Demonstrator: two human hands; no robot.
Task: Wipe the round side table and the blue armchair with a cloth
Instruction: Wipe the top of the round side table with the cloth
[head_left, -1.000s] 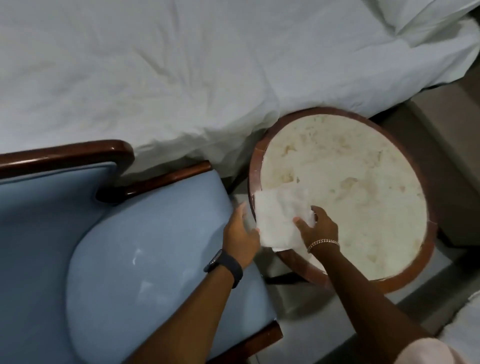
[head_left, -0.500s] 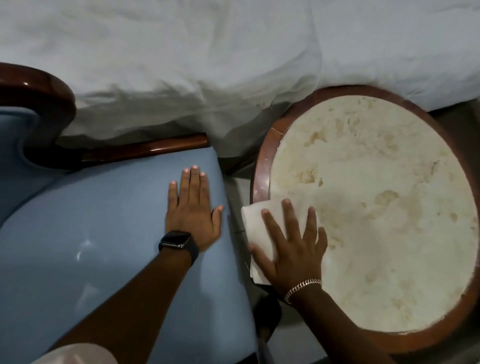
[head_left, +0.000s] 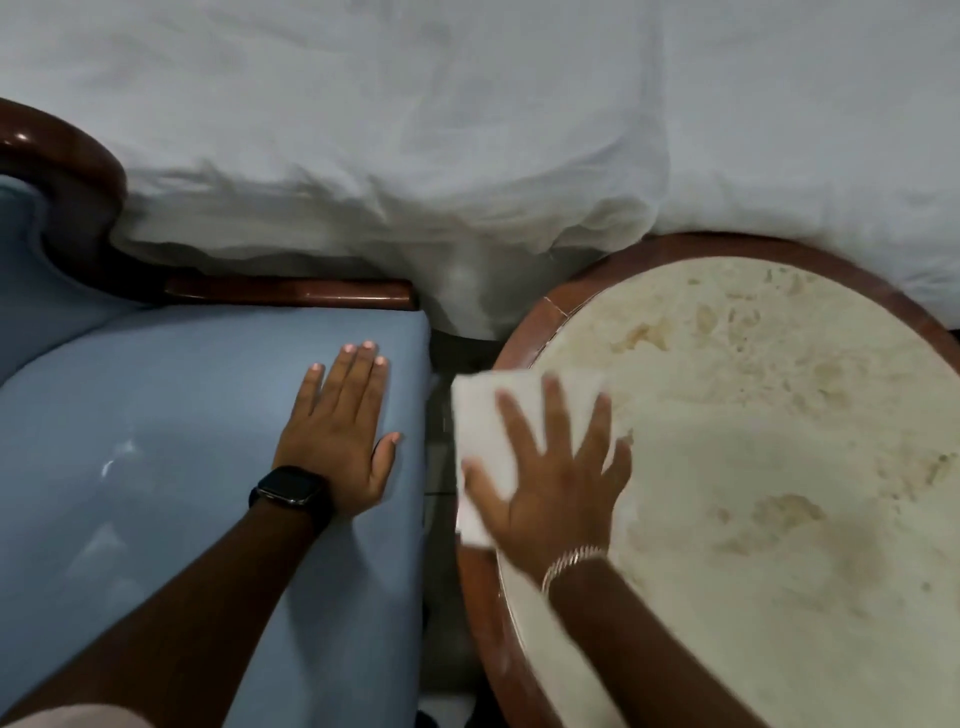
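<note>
The round side table (head_left: 779, 467) has a cream marbled top inside a brown wooden rim and fills the right half of the view. A folded white cloth (head_left: 485, 421) lies on its left edge, partly overhanging the rim. My right hand (head_left: 561, 467) presses flat on the cloth with fingers spread. The blue armchair (head_left: 156, 467) is on the left, with a dark wooden armrest behind the seat. My left hand (head_left: 343, 441), with a black watch on the wrist, rests flat on the seat cushion near its right edge, holding nothing.
A bed with a rumpled white sheet (head_left: 467, 130) runs across the back, touching the table's far rim and hanging behind the chair. A narrow dark gap of floor (head_left: 441, 571) separates chair and table.
My left hand let go of the cloth and settled flat on the chair seat. My right hand flattened the cloth on the table's left edge. The view has moved closer.
</note>
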